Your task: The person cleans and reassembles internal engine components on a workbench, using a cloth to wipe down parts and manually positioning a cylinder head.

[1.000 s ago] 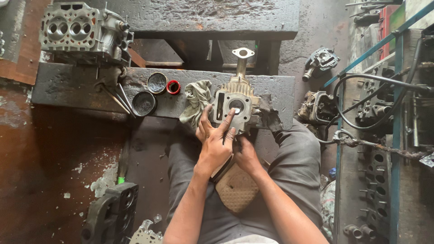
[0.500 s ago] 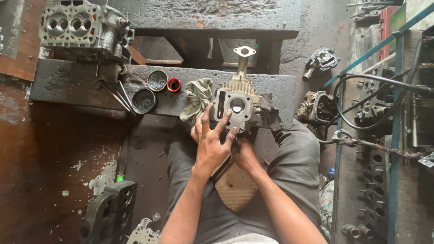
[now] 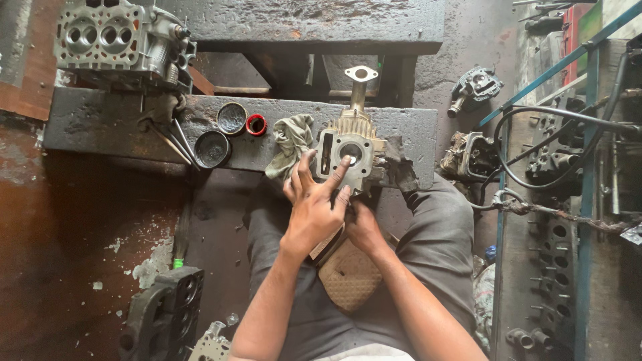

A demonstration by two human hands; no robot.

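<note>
Now spread open across the engine cylinder block [image 3: 351,157] at the worktop's [image 3: 100,124] near edge: left hand [image 3: 314,210] fingers, index newly stretched to the bore; right hand [image 3: 364,227] grip unclear.

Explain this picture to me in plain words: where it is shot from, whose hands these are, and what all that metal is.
The camera sits on a seated person's head and looks down at their lap. Their left hand rests on a small finned engine cylinder, one finger reaching to its round bore. The right hand lies lower, below the cylinder, mostly hidden; what it grips cannot be seen. The cylinder stands on a dark, grimy bench. Also there: a rag, two dark round dishes, a red ring and a larger cylinder head. More engine parts lie at the right.
</note>
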